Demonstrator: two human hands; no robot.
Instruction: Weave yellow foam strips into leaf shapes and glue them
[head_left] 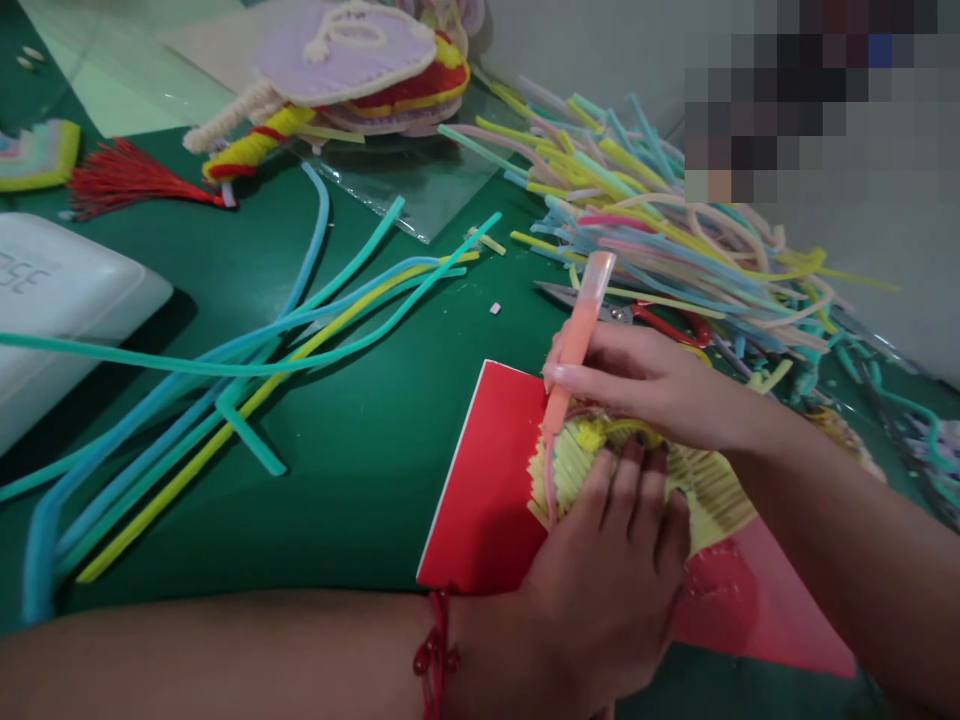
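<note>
My right hand is closed around an orange pen-like tool, its tip pressed at the left edge of a yellow pipe-cleaner piece. That piece lies on a red card on the green table. My left hand, with a red string bracelet at the wrist, presses down on the yellow piece with fingers laid flat and together. A thin pink strand runs along the piece's left edge under the tool.
Long teal, blue and yellow pipe cleaners sprawl across the left. A heap of pastel pipe cleaners and red-handled scissors lie behind my hands. A white box sits left; finished woven fans and a red tassel lie at the back.
</note>
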